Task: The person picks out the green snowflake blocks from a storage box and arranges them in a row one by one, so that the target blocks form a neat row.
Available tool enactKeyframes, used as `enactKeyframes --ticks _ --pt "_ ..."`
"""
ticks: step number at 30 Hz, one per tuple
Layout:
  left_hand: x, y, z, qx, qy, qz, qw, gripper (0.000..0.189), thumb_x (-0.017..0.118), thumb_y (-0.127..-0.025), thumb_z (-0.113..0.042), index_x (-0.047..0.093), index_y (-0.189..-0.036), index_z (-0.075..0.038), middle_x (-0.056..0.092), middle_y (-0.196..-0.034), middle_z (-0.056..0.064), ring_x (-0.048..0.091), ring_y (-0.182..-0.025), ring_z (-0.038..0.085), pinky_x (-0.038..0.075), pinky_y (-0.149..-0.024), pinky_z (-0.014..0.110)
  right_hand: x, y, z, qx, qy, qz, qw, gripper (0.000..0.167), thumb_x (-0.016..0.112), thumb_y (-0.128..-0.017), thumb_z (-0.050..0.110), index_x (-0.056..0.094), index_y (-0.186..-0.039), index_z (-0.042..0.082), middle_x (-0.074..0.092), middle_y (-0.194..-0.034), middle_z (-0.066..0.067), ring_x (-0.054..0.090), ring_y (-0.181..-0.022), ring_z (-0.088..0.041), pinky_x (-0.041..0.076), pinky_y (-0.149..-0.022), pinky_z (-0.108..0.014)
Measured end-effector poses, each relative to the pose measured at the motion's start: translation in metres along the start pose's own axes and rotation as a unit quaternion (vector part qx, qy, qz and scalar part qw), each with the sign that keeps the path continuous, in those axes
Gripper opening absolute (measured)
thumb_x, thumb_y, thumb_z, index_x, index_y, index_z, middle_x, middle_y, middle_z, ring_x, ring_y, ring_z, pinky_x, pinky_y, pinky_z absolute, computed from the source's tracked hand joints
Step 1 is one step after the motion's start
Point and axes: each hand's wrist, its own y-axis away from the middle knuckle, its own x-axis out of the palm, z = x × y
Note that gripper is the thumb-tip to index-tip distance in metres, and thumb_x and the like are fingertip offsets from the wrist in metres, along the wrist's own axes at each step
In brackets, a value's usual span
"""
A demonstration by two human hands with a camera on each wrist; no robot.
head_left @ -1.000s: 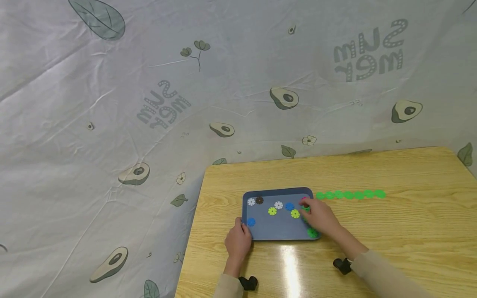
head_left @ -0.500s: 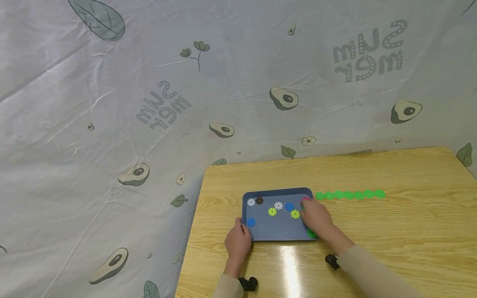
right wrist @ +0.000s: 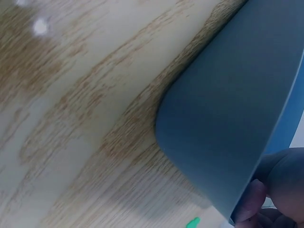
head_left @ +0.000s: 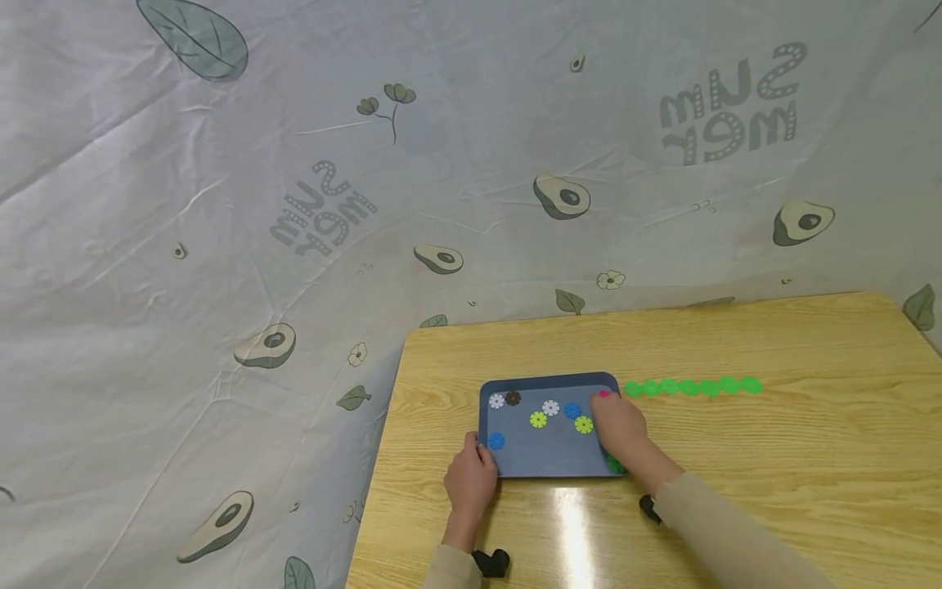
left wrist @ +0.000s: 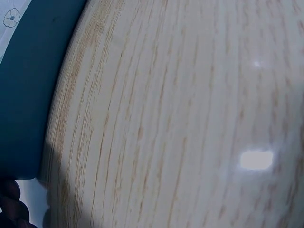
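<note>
Tray (head_left: 545, 456) sits on the table (head_left: 824, 458); left hand (head_left: 471, 478) grips its left rim. Right hand (head_left: 620, 425) is at the right end, fingers curled; can't tell if they pinch anything. Pink disc (head_left: 604, 393) shows at the fingertips, green disc (head_left: 615, 465) in the near corner. Risks: thin discs could slip from a loose pinch; a low exit could knock the green row (head_left: 688, 387) just beyond the rim.

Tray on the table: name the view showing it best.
The head view: it shows the tray from above, nearly whole, with discs in it, though the right hand covers part of its right side. The left wrist view catches only its outer wall at the left edge; the right wrist view, mainly outer wall and a rounded corner.
</note>
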Motion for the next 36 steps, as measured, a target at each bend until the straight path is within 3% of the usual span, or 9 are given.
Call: enactKeyframes --ticks 7,15,22,26,31,36 --pt "0.000 0.000 0.001 0.001 0.002 0.000 1.0000 0.019 0.061 -0.101 -0.018 0.069 -0.116 -0.010 0.068 -0.071 0.008 0.058 -0.050 0.024 0.037 -0.041 0.039 -0.001 0.001 0.000 -0.002 0.014 -0.007 0.9999 0.011 0.055 -0.099 -0.008 0.066 -0.095 -0.007 0.060 -0.091 -0.030 0.067 -0.077 -0.039 0.057 -0.056 -0.050" --pt "0.000 0.000 0.000 0.001 0.003 0.000 1.0000 0.019 0.060 -0.101 -0.017 0.069 -0.116 -0.009 0.068 -0.071 0.008 0.058 -0.050 0.024 0.037 -0.041 0.039 -0.004 0.002 -0.006 -0.025 0.001 -0.016 0.9996 0.008 0.060 -0.096 -0.008 0.067 -0.096 -0.008 0.061 -0.097 -0.030 0.068 -0.076 -0.035 0.058 -0.059 -0.046" --pt "0.000 0.001 0.001 0.006 0.002 -0.003 1.0000 0.020 0.061 -0.101 -0.018 0.069 -0.117 -0.009 0.067 -0.069 0.007 0.057 -0.049 0.023 0.037 -0.041 0.039 -0.014 0.004 -0.011 -0.019 -0.075 0.014 0.9969 0.007 0.064 -0.092 -0.002 0.069 -0.096 0.000 0.062 -0.089 -0.015 0.062 -0.073 -0.026 0.054 -0.062 -0.044" --pt "0.000 0.001 0.000 0.007 0.001 -0.003 1.0000 0.020 0.061 -0.101 -0.018 0.070 -0.116 -0.010 0.068 -0.070 0.007 0.058 -0.050 0.024 0.038 -0.042 0.039 -0.021 0.008 -0.014 -0.036 -0.114 0.019 0.9927 0.005 0.069 -0.093 0.002 0.071 -0.098 0.001 0.063 -0.085 -0.007 0.058 -0.073 -0.021 0.052 -0.065 -0.042" --pt "-0.001 0.001 0.000 0.010 -0.001 -0.004 0.9999 0.018 0.061 -0.101 -0.018 0.069 -0.115 -0.010 0.067 -0.069 0.007 0.055 -0.047 0.022 0.036 -0.040 0.038 -0.029 0.010 -0.022 -0.066 -0.181 0.000 0.9813 0.008 0.070 -0.097 0.008 0.073 -0.103 0.003 0.061 -0.083 0.001 0.053 -0.071 -0.014 0.048 -0.065 -0.036" --pt "-0.001 0.001 0.000 0.010 -0.001 -0.002 1.0000 0.018 0.061 -0.101 -0.018 0.069 -0.114 -0.010 0.066 -0.067 0.006 0.052 -0.045 0.019 0.034 -0.040 0.036 -0.044 0.008 -0.037 -0.061 -0.226 -0.034 0.9717 0.012 0.070 -0.100 0.014 0.072 -0.107 0.005 0.062 -0.088 0.002 0.056 -0.075 -0.014 0.047 -0.066 -0.034"
